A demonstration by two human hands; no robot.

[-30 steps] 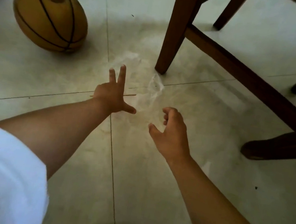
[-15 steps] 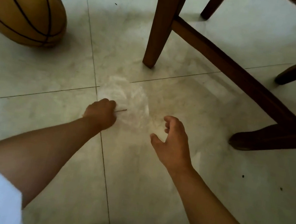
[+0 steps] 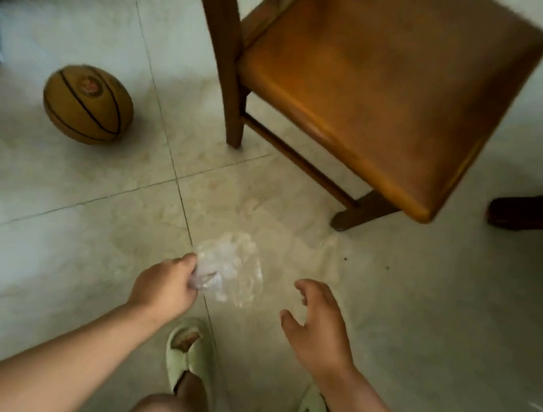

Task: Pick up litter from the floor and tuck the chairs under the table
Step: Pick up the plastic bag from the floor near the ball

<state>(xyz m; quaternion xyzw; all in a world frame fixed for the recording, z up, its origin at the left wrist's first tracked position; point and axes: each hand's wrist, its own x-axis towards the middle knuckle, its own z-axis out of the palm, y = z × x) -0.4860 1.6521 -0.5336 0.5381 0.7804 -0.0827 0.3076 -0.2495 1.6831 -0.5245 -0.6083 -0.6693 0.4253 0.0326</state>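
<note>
Okay, your left hand (image 3: 164,287) has its grip closed on the clear plastic wrapper (image 3: 228,271), pinching its near-left edge; the crumpled film hangs out to the right of your knuckles, above the tiled floor (image 3: 50,246), near a grout line. Whether its far end touches the tile, can't tell, frame is blurry. Your right hand (image 3: 318,326) holds nothing: grip wide, fingers loosely curved, thumb spread, palm facing the wrapper, just beside it but apart.

Wooden chair (image 3: 383,82) stands beyond your hands, brown seat in full view, one leg planted near the tile joint, a rung running low between the legs. Dark wooden foot (image 3: 538,213) of other furniture sits at the right edge. Basketball (image 3: 88,104) rests on the floor to the left, well apart from the wrapper. Pale slippers (image 3: 190,350) on your feet show at the bottom, left one right under the wrapper.
</note>
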